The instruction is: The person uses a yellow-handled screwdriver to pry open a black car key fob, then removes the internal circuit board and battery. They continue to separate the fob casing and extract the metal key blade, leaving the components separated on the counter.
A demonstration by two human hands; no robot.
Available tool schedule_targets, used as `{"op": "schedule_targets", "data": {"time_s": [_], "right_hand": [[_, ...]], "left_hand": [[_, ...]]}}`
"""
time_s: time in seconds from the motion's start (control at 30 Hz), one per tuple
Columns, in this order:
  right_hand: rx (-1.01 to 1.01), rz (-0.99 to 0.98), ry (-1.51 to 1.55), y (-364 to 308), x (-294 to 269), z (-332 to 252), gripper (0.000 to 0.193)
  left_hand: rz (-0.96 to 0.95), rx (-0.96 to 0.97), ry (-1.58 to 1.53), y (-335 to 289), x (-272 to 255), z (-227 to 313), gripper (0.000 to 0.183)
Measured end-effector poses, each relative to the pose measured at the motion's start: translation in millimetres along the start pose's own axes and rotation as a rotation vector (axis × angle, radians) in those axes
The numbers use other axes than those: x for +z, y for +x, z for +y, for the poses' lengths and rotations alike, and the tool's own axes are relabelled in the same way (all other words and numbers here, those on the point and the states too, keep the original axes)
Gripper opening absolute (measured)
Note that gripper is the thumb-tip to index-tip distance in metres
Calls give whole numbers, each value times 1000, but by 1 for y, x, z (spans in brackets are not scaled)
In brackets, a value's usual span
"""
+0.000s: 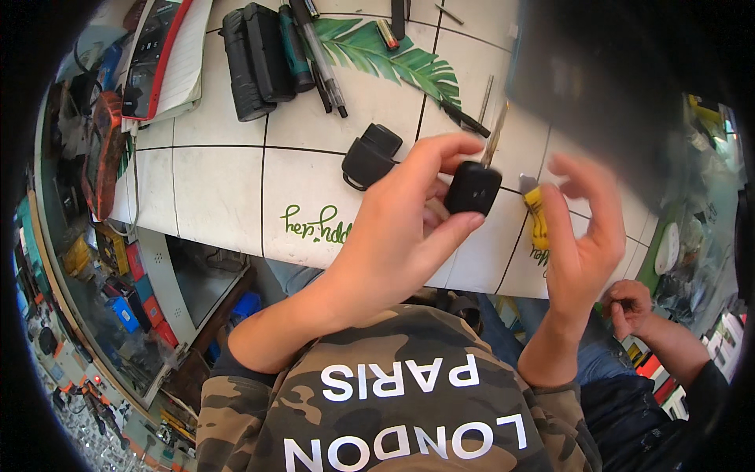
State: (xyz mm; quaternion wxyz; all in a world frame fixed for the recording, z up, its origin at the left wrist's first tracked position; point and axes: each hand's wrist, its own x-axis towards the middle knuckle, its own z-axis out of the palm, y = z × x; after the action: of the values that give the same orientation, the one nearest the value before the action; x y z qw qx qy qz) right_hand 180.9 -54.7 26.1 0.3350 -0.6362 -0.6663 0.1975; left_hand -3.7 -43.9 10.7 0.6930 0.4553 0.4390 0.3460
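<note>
My left hand (393,224) pinches a black car key (473,189) by its square head, above the tiled tabletop. The key's metal blade points up and away from me. To the right of it, my right hand (586,236) is raised, its thumb and fingers apart and nothing between them; it is slightly blurred. A small yellow-handled tool (535,219) with a metal tip lies just left of my right thumb. Beyond my left wrist sits a black key case or cover (370,157), partly behind the hand.
At the back lie a black pouch-like case (259,63), pens (318,59), a battery (387,35) and a black tweezer-like tool (465,119). A red-edged phone (156,59) rests on a notebook at far left. A dark translucent panel (598,94) covers the right. Another person's hand (629,307) is at lower right.
</note>
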Motion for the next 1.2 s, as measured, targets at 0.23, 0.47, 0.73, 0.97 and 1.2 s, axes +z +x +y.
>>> {"op": "schedule_targets", "data": {"time_s": [0.23, 0.47, 0.73, 0.97, 1.2], "right_hand": [[-425, -245, -210, 63, 20, -3, 19], [-344, -226, -311, 55, 36, -10, 16], [-28, -46, -69, 37, -5, -15, 10], [20, -90, 184, -11, -13, -19, 18], [-92, -180, -47, -3, -13, -36, 9]], "left_hand": [[160, 139, 137, -21, -5, -5, 41], [202, 84, -32, -31, -17, -4, 43], [94, 311, 652, -9, -3, -8, 47], [177, 407, 944, -8, -2, -7, 48], [231, 549, 1002, -4, -9, -22, 50]]}}
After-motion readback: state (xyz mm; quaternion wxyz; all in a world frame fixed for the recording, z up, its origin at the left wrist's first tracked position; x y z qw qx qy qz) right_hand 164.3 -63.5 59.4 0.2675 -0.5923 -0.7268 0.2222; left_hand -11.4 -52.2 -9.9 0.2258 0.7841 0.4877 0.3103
